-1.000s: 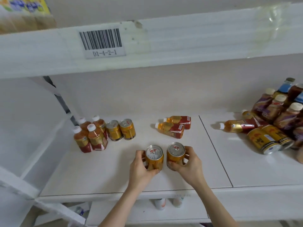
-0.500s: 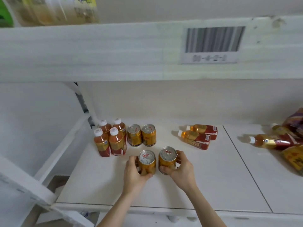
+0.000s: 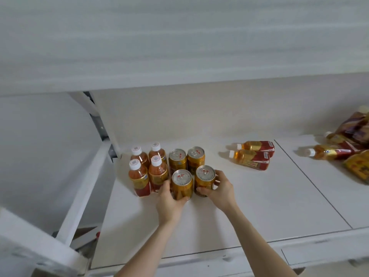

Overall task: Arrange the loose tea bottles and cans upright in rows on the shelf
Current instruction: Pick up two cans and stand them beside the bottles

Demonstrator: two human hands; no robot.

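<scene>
Gold cans (image 3: 182, 184) upright, each in one hand's (image 3: 219, 189) curled fingers (image 3: 203, 189)

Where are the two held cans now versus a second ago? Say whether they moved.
Yes. The two held cans moved left and back, now directly in front of the standing cans.

Both forearms reach forward, the left hand (image 3: 169, 198) and right hand (image 3: 220, 189) side by side, fingers curled in a grip.

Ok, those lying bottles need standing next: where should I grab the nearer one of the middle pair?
Grip the nearer bottle around its labelled body, from above. It lies on its side, cap pointing left, its back close against the other bottle.
</scene>
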